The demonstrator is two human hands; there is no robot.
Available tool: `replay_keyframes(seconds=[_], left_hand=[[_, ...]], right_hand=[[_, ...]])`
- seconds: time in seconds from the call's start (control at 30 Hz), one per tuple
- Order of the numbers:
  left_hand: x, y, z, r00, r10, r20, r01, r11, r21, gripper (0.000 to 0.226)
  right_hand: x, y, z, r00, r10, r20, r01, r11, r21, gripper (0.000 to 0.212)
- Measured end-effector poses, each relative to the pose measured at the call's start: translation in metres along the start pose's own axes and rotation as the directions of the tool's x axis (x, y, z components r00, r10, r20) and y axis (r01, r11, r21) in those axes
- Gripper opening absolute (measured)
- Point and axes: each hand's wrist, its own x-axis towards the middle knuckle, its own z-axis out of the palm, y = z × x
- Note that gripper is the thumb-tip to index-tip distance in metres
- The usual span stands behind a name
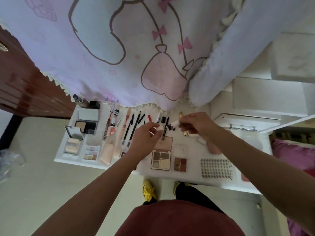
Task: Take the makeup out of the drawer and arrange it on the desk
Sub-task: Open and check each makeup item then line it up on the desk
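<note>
Makeup lies in rows on the white desk. My left hand hovers over the middle of the desk, pinching a small cream-coloured cap. My right hand holds a small white tube with a dark tip, pointed toward the cap. Below my hands lie an open brown eyeshadow palette and a small red-brown palette. Black pencils and pink tubes lie to the left. Open powder compacts stand at the far left. A false-lash card rests at the right.
A lilac curtain with pink bows hangs over the desk's far edge. White shelves rise on the right, above a drawer front with a metal handle. A dark wooden door is at the left. My yellow shoes stand below the desk edge.
</note>
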Motion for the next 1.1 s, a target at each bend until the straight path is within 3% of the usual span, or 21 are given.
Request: replay_keyframes(seconds=[0.3,0.43,0.8,0.93,1.0,1.1], left_hand=[[-0.001,0.031,-0.018,0.980,0.099,0.171,-0.052,0.965,-0.259,0.026],[-0.002,0.035,-0.021,0.975,0.072,0.212,0.003,0.942,-0.334,0.020],[-0.005,0.032,-0.031,0.964,0.057,0.260,0.091,0.846,-0.525,0.010],[-0.006,0.033,-0.035,0.965,0.056,0.255,0.082,0.863,-0.499,0.011],[-0.006,0.033,-0.036,0.965,0.065,0.254,0.066,0.876,-0.478,0.011],[-0.007,0.033,-0.037,0.964,0.068,0.257,0.062,0.882,-0.467,0.011]], right_hand=[[-0.042,0.001,0.006,1.000,-0.011,-0.012,0.013,0.986,0.166,0.023],[-0.052,0.004,0.011,0.998,-0.052,-0.027,0.056,0.981,0.186,0.022],[-0.064,0.009,0.024,0.944,-0.308,-0.115,0.320,0.941,0.107,0.014],[-0.068,0.003,0.026,0.958,-0.277,-0.072,0.282,0.957,0.073,0.009],[-0.069,0.000,0.024,0.967,-0.249,-0.054,0.251,0.967,0.041,0.018],[-0.070,-0.001,0.021,0.959,-0.280,-0.051,0.280,0.960,-0.009,0.005]])
